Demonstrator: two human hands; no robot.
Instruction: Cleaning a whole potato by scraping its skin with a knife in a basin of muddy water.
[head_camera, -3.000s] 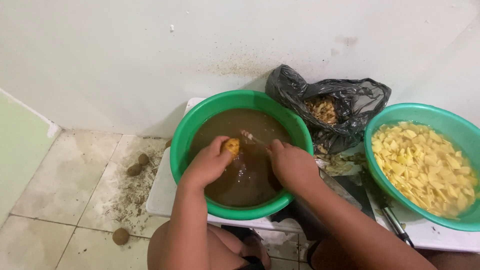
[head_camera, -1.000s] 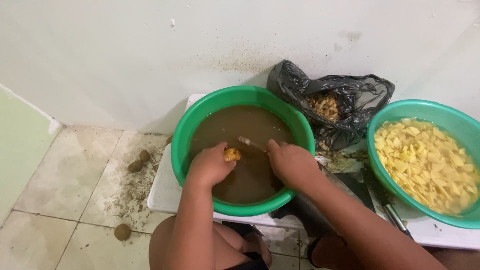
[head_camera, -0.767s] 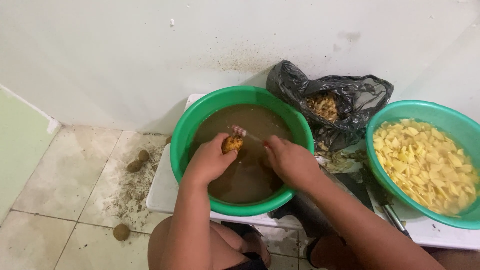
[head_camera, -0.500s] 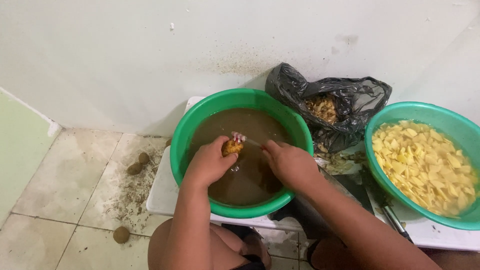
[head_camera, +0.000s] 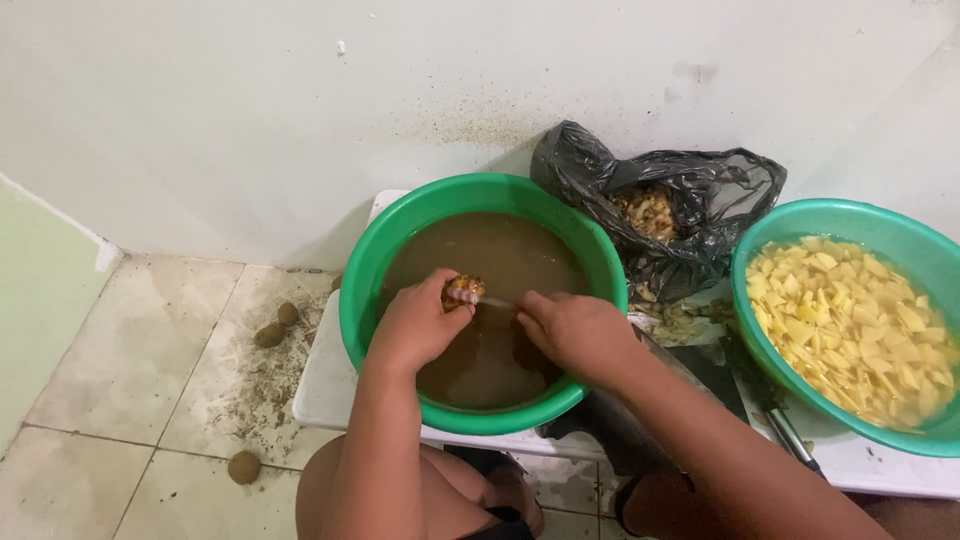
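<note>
A white tabletop (head_camera: 330, 385) carries everything here, and the landmark on it is the green basin (head_camera: 380, 260) of murky brown water that sits at its left end, just in front of the pale wall (head_camera: 250, 100). To the right of that basin, well apart, a second green basin (head_camera: 790, 215) holds a heap of cut yellow pieces (head_camera: 860, 325). Between the two, behind and just right of the brown-water basin, a black plastic bag (head_camera: 700, 195) slumps open with brownish peelings (head_camera: 650, 210) inside. To the left of the basin and below it, the tiled floor (head_camera: 120, 350) shows scattered dirt and three small brown potatoes (head_camera: 268, 335).

Over the water in the basin, the left hand (head_camera: 415, 325) has its fingers curled shut around a small, partly peeled potato (head_camera: 463, 291), held just above the surface near the basin's middle. The right hand (head_camera: 575, 330) hovers beside it, over the right half of the basin, its fingers closed on a thin knife (head_camera: 495, 301) whose blade tip reaches the potato. Right of the basin, near the tabletop's front edge, a dark handled tool (head_camera: 790, 440) lies flat.
</note>
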